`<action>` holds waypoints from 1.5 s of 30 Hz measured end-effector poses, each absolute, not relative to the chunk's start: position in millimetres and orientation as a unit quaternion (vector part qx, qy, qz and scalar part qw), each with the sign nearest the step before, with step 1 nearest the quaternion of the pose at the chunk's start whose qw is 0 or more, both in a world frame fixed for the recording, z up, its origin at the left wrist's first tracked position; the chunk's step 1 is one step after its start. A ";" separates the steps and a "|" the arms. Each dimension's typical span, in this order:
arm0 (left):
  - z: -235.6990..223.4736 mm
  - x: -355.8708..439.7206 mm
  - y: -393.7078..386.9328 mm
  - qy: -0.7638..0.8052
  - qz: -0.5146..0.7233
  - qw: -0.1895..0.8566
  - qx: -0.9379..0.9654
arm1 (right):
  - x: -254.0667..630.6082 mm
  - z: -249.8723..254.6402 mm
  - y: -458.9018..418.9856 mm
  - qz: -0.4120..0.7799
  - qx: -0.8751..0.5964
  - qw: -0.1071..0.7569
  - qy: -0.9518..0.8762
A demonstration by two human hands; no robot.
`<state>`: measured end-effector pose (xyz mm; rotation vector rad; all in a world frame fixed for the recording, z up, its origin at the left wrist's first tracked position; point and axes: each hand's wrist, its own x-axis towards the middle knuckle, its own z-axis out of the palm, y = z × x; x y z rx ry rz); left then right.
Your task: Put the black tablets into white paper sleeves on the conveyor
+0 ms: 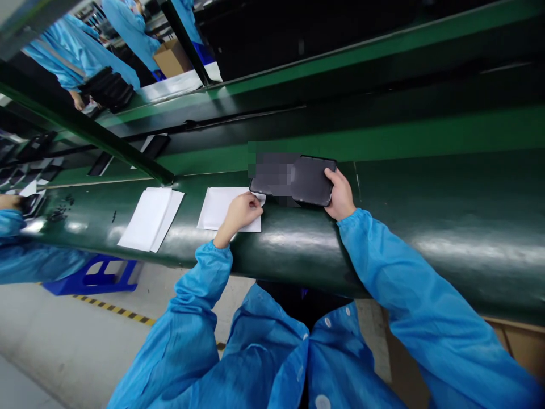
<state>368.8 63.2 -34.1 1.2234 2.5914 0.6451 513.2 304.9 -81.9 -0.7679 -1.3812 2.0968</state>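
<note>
A flat black rectangular device [310, 180] lies on the green conveyor belt [426, 204], its left part blurred. My right hand [339, 196] grips its right edge. My left hand [242, 211] is closed with fingertips pinching the corner of a white sheet [217, 207] that lies just left of the device and runs under its edge. Both my arms are in blue sleeves.
A second stack of white sheets [151, 218] lies further left on the belt. Black devices [154, 146] sit on the far lane. Other people in blue coats stand at the far side [80, 54] and at my left [12, 227]. A blue stool [96, 275] stands below.
</note>
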 end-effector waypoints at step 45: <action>-60.4 377.7 60.9 0.758 0.416 -0.133 0.485 | 512.3 -67.1 259.7 0.839 -0.030 0.013 -0.544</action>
